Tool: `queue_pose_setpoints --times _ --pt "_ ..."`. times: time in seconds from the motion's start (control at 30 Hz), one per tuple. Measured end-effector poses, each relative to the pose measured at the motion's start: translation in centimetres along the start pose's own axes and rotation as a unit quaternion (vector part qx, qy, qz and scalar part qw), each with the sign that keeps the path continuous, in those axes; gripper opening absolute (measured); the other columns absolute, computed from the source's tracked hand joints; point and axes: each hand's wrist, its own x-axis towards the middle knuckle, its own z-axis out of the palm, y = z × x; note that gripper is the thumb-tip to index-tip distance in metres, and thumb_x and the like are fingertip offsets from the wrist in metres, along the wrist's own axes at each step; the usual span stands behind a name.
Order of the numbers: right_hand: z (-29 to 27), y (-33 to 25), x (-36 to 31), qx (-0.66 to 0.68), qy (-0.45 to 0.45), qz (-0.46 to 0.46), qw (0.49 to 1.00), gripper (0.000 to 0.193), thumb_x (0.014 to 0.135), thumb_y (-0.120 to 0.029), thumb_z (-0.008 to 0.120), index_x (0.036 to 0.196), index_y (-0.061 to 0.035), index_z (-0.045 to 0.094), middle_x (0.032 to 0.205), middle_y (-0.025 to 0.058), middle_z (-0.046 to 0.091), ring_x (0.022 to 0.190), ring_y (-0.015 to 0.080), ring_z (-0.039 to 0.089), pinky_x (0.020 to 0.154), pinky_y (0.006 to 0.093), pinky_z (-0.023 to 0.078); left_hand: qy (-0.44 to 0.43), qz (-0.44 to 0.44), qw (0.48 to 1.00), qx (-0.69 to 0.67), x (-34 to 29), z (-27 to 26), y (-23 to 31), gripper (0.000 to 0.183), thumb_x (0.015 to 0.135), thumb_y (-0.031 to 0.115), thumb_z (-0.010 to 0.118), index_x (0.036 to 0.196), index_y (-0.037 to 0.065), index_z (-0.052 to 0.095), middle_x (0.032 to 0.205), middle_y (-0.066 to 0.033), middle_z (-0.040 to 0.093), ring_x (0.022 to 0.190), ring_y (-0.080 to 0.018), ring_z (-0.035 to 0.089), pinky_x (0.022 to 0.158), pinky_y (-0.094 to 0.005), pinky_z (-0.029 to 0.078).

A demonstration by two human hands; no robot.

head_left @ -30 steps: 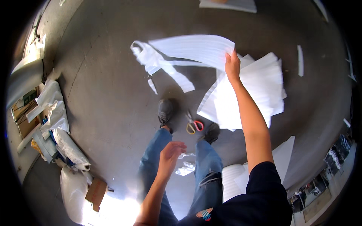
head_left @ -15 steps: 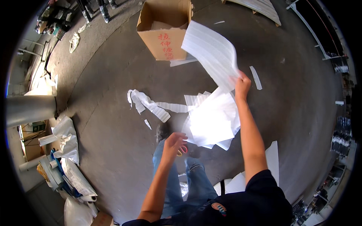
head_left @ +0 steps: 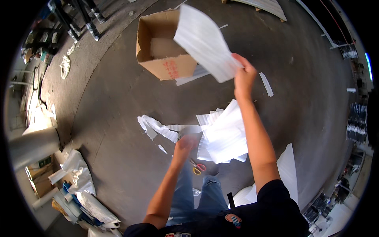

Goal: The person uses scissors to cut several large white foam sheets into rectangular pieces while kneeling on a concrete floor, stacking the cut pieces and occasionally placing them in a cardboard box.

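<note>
My right hand (head_left: pixel 243 77) is raised and shut on the corner of a large white foam sheet (head_left: pixel 203 41), which hangs in the air in front of an open brown cardboard box (head_left: pixel 166 67) standing on the grey floor. My left hand (head_left: pixel 184 144) hangs lower, fingers loosely apart and holding nothing, just above a pile of white sheets (head_left: pixel 225 136) by my feet. Scissors with orange handles (head_left: pixel 198 168) lie on the floor beside my shoe. A torn white strip (head_left: pixel 156 128) lies left of the pile.
A grey pillar (head_left: pixel 31 148) stands at the left, with bags and rolled white wrapping (head_left: pixel 83 185) heaped below it. More white sheets (head_left: pixel 288 170) lie at the lower right. A small white strip (head_left: pixel 266 83) lies near the box. Dark rods (head_left: pixel 79 19) lean at the top left.
My right hand has lifted one sheet off the pile and carried it up toward the box. My view has tilted upward, bringing the box in. My left hand has dropped toward the pile.
</note>
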Motion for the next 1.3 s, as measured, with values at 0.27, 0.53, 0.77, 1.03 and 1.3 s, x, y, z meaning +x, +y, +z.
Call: queue_pose_setpoints --times 0.27,0.53,0.77,1.03,1.3 --pt "14.9 0.1 2.3 -0.288 -0.168 -0.124 0.935 0.027 0.072 0.003 0.046 0.099 -0.0004 0.052 0.109 0.0197 0.051 0.090 0.0352 0.055 0.072 0.0410 0.047 0.011 0.012 0.999 0.029 3.3 -3.6 5.0 0.018 0.086 0.010 0.046 0.098 -0.001 0.055 0.089 -0.0074 0.060 0.079 -0.0150 0.058 0.073 -0.0262 0.045" --pt "14.1 1.2 -2.9 -0.140 -0.329 -0.094 0.929 0.042 0.081 -0.016 0.055 0.120 -0.0072 0.041 0.109 0.0172 0.052 0.097 0.0294 0.054 0.077 0.0363 0.043 -0.015 0.313 0.938 0.147 3.0 -0.8 19.3 0.013 0.087 0.008 0.046 0.088 -0.003 0.054 0.084 -0.0105 0.059 0.075 -0.0133 0.055 0.069 -0.0259 0.044" --pt "-2.5 9.5 -23.7 -0.083 -0.323 0.216 0.918 0.021 0.087 -0.015 0.048 0.103 -0.0023 0.054 0.096 0.0104 0.058 0.083 0.0179 0.057 0.072 0.0286 0.045 -0.303 0.603 0.738 -0.031 2.1 3.2 29.4 0.054 0.081 0.024 0.056 0.124 0.011 0.026 0.095 -0.0025 0.046 0.083 -0.0186 0.047 0.073 -0.0357 0.040" --pt "-16.0 -24.2 -9.7 0.039 -0.054 -0.208 0.976 0.028 0.085 -0.009 0.049 0.112 -0.0029 0.050 0.111 0.0112 0.054 0.104 0.0225 0.051 0.088 0.0316 0.040 -0.422 0.638 0.644 0.010 1.1 9.1 33.4 0.045 0.078 0.014 0.058 0.117 0.021 0.037 0.107 0.0004 0.045 0.093 -0.0218 0.051 0.081 -0.0393 0.042" --pt "-26.8 -32.1 -16.6 0.069 0.036 -0.433 0.898 0.025 0.083 -0.008 0.049 0.108 -0.0016 0.051 0.105 0.0119 0.055 0.096 0.0211 0.054 0.084 0.0305 0.042 -0.422 0.665 0.616 0.003 -3.9 17.3 30.3 0.033 0.081 0.017 0.053 0.111 0.012 0.043 0.102 -0.0054 0.050 0.091 -0.0219 0.053 0.081 -0.0369 0.043"
